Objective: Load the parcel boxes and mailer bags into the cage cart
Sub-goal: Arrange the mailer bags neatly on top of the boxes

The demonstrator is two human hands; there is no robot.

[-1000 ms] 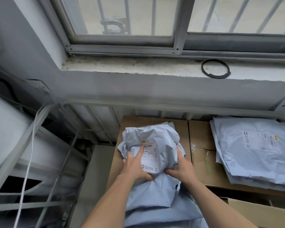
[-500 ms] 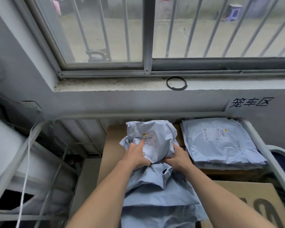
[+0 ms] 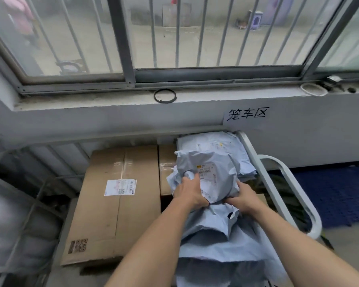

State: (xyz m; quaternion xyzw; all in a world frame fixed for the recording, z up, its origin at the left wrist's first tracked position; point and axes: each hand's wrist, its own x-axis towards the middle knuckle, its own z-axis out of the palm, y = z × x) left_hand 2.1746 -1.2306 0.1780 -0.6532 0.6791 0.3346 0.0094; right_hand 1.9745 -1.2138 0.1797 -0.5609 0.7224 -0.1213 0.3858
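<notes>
Your left hand [image 3: 190, 191] and right hand [image 3: 244, 196] each gripped the bag [image 3: 220, 162] by its lower edge. A box [image 3: 116, 204] lay at its 9 o'clock, the cart [image 3: 249, 150] rail at 3 o'clock.

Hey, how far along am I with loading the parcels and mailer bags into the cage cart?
Done: a large box, a second box and a flat stack of mailer bags lie in the cage cart. In hand: your left hand and right hand grip a crumpled mailer bag above the boxes. Left: the pile of bags beneath it, nearer you, looks unplaced.
</notes>
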